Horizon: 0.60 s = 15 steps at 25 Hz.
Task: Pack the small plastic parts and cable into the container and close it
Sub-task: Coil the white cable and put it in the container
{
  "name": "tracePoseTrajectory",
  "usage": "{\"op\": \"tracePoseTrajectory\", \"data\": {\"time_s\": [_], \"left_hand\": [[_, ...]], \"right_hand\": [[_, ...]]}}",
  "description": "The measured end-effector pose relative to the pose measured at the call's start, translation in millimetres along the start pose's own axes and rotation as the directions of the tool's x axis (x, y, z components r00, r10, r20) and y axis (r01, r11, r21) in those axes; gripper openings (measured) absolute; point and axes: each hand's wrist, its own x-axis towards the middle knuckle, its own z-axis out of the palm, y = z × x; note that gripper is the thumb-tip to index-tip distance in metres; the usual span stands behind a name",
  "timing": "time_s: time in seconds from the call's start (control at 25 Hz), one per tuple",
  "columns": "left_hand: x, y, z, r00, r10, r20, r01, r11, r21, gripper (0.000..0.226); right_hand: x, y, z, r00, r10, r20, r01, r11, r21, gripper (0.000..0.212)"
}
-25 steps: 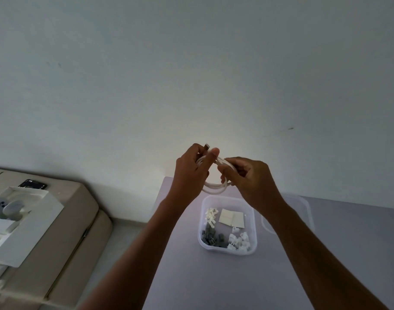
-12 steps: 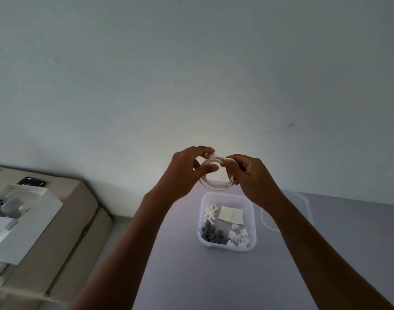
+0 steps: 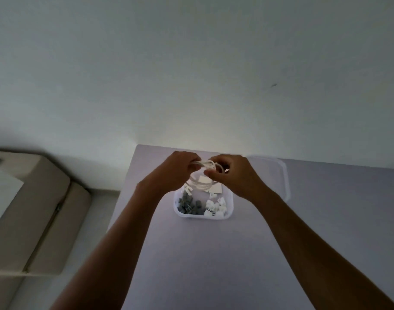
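Note:
A coiled white cable [image 3: 202, 184] hangs between both hands just above the open clear plastic container [image 3: 202, 216]. My left hand [image 3: 172, 173] grips the coil's left side. My right hand [image 3: 233, 175] pinches its right side. Inside the container lie several small grey parts [image 3: 188, 205] at the left, several white parts [image 3: 215, 206] at the right and a flat white square piece [image 3: 210, 186] at the back. The clear lid [image 3: 279, 175] lies on the table to the container's right, partly hidden by my right hand.
The container stands on a grey table [image 3: 214, 265] against a white wall. A beige cabinet [image 3: 32, 220] stands to the left across a gap, with a white box [image 3: 1, 193] on its top.
Both hands have come down with the cable coil, from in front of the wall to just above the container. The camera has tilted, so the table sits higher in view.

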Motion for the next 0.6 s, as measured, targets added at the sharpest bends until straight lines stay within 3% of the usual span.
{"op": "tracePoseTrajectory", "data": {"time_s": [0.12, 0.32, 0.44, 0.6], "left_hand": [[8.0, -12.2, 28.5, 0.985, -0.092, 0.149, 0.115, 0.981, -0.153, 0.019], [23.3, -41.7, 84.3, 0.904, -0.256, 0.342, 0.396, 0.801, -0.449, 0.035], [31.0, -55.5, 111.4, 0.891, -0.339, 0.301, 0.451, 0.739, -0.500, 0.040], [41.7, -84.3, 147.0, 0.872, -0.458, 0.173, 0.481, 0.737, -0.475, 0.034]], "right_hand": [[5.6, 34.8, 3.6, 1.000, -0.017, 0.007, 0.018, 0.998, -0.058, 0.026], [15.6, 103.2, 31.9, 0.997, -0.071, 0.036, 0.075, 0.989, -0.131, 0.032], [26.2, 138.3, 51.4, 0.998, -0.057, 0.009, 0.058, 0.973, -0.222, 0.035], [37.9, 173.0, 76.1, 0.997, 0.079, 0.022, -0.072, 0.972, -0.224, 0.035]]}}
